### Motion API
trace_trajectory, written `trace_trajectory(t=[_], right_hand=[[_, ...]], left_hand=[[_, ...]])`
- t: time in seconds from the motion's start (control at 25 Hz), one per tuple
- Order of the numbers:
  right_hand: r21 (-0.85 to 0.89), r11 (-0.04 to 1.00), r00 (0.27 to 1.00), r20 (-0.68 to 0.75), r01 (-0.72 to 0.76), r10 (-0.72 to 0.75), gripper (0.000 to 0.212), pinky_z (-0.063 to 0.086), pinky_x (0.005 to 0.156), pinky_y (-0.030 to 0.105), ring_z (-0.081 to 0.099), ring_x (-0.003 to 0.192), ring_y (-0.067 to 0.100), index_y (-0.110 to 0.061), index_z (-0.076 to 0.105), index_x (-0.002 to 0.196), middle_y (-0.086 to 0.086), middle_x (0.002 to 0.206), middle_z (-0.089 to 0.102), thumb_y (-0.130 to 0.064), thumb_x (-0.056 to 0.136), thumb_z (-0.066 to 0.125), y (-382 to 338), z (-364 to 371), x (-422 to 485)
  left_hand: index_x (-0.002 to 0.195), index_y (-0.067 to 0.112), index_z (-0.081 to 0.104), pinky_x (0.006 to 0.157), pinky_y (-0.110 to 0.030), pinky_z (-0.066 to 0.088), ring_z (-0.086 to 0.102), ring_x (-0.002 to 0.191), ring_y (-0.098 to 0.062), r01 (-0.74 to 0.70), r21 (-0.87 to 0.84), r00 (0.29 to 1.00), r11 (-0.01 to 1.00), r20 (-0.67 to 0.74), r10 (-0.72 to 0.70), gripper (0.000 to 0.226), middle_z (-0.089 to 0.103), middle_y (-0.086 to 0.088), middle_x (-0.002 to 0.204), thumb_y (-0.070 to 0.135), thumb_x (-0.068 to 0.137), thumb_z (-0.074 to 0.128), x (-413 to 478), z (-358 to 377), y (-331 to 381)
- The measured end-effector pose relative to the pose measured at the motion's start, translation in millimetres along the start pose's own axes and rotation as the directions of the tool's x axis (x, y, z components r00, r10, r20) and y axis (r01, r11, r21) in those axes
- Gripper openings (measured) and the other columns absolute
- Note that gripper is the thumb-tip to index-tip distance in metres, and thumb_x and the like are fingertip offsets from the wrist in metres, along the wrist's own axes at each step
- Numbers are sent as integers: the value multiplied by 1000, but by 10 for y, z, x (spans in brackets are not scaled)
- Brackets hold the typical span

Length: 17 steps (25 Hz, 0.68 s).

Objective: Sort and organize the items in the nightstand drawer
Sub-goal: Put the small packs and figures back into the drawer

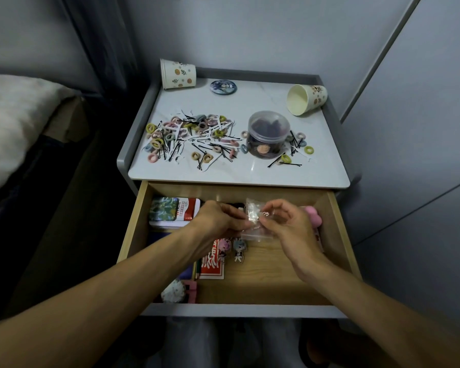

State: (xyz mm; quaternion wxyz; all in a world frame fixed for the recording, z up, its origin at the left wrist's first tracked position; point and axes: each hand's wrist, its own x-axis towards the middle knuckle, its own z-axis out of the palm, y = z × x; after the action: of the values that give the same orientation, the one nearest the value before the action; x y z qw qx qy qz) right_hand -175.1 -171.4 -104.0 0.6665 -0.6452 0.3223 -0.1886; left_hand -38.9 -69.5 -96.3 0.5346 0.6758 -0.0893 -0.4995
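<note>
The wooden nightstand drawer (340, 235) stands pulled out below the white top. Over its middle, my left hand (221, 221) and my right hand (284, 224) both pinch a small clear plastic bag (254, 217) between fingertips. Inside the drawer lie a red and white box (187, 209), a patterned green tin (164, 211), a red packet (213, 264), two small doll figures (233, 248), a pink toy (314, 216) and a white fluffy pompom (174, 292) next to a pink clip (191, 289).
On the nightstand top (250, 102) lie scattered hair ties and black bobby pins (191, 139), a clear lidded jar (268, 134), two paper cups on their sides (177, 74) (306, 99) and a round badge (223, 87). A bed (14, 123) is at the left.
</note>
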Motion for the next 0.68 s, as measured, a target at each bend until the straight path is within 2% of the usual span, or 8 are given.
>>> trace_trajectory(t=[0.12,0.2,0.28,0.48,0.56,0.68], right_hand=[[29,999,999,-16,-30,31,15,57,75,26,70,92,16,-15,71,95,0,99,73,-2,86,69,11,-13,18],[89,993,996,-6,-82,83,15,57,82,31,70,97,18,-14,73,95,1,100,74,-5,85,71,9,-19,41],[199,968,988,18,-153,153,15,56,88,34,69,102,20,-11,74,96,1,103,75,-3,83,70,-1,-21,62],[301,938,980,-37,-175,195,21,56,83,29,70,102,19,-7,73,97,2,104,75,1,79,71,17,-9,91],[313,934,979,-48,-174,198,22,57,81,27,70,101,18,-7,73,99,2,105,75,2,79,71,34,1,93],[293,941,981,-43,-168,189,19,57,81,26,70,103,17,-9,73,99,1,108,74,1,84,68,32,-11,87]], left_hand=[[85,3,72,65,-25,57,68,69,-16,-89,209,996,974,-6,92,5,73,-8,78,3,81,74,4,2,-33],[86,3,74,68,-27,57,68,69,-17,-147,265,989,953,10,150,3,74,-9,79,4,83,73,4,16,-47],[84,4,75,66,-28,55,66,67,-17,-169,242,986,956,40,164,3,73,-9,77,4,84,72,-4,24,-49],[92,-1,69,58,-25,53,65,66,-17,-31,35,995,999,92,28,7,69,-9,78,4,89,65,-31,4,-7],[87,2,68,58,-25,53,64,66,-18,-67,71,995,995,82,61,6,68,-10,77,6,90,64,-32,17,-21],[85,6,70,68,-29,55,66,71,-20,-176,216,984,961,54,168,12,71,-10,80,16,91,67,-29,51,-51]])
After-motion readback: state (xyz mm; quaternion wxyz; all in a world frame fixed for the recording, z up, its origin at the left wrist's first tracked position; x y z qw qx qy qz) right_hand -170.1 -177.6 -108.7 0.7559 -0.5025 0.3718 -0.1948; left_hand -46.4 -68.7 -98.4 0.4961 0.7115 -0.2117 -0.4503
